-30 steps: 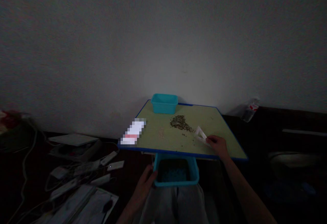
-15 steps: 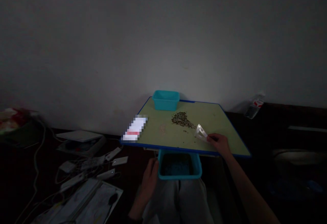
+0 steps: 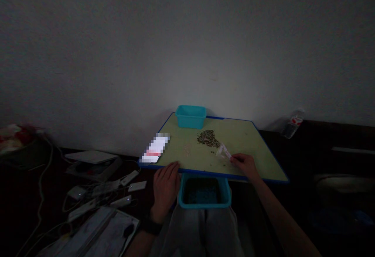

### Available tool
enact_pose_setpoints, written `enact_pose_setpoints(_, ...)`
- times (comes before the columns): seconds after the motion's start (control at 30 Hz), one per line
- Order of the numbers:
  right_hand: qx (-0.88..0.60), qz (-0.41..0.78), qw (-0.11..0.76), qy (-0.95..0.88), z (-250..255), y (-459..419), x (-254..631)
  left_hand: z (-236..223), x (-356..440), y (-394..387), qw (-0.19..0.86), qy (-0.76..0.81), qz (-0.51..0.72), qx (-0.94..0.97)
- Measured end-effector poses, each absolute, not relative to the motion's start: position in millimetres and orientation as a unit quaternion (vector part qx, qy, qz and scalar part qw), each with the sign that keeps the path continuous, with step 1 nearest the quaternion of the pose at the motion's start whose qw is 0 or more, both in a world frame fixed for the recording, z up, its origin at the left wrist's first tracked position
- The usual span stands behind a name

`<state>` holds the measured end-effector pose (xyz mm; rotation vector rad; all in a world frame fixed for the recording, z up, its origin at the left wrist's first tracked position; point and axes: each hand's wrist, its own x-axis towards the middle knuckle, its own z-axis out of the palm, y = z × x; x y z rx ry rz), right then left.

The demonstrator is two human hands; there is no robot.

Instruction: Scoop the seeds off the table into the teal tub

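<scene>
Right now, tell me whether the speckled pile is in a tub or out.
Out: the speckled pile lies loose on the green tabletop, apart from the far blue tub.

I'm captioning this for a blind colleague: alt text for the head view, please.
A person's right hand holds a thin translucent piece beside piled small bits on a blue-edged tabletop; the left hand is at the near edge. One turquoise bin stands at the back, another bin below that edge.
</scene>
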<state>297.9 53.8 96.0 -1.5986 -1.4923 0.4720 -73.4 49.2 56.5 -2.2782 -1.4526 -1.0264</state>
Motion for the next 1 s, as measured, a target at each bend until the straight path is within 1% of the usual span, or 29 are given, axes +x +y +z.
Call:
enact_pose_setpoints(0.17,-0.642,0.164,0.436,-0.609,100,80,295,38,-86,57,0.099,-0.429,-0.392,-0.808)
enact_pose_setpoints(0.3,-0.640,0.151,0.421,-0.625,97,88,291,31,-83,57,0.067,-0.434,-0.427,-0.790)
enact_pose_setpoints(0.47,-0.640,0.153,0.418,-0.627,93,84,292,31,-74,54,0.058,-0.441,-0.461,-0.768)
enact_pose_setpoints(0.73,-0.631,0.173,0.442,-0.613,97,80,292,33,-74,53,0.035,-0.446,-0.461,-0.767)
enact_pose_setpoints(1.0,-0.630,0.171,0.425,-0.628,100,79,289,32,-74,52,0.035,-0.444,-0.459,-0.769)
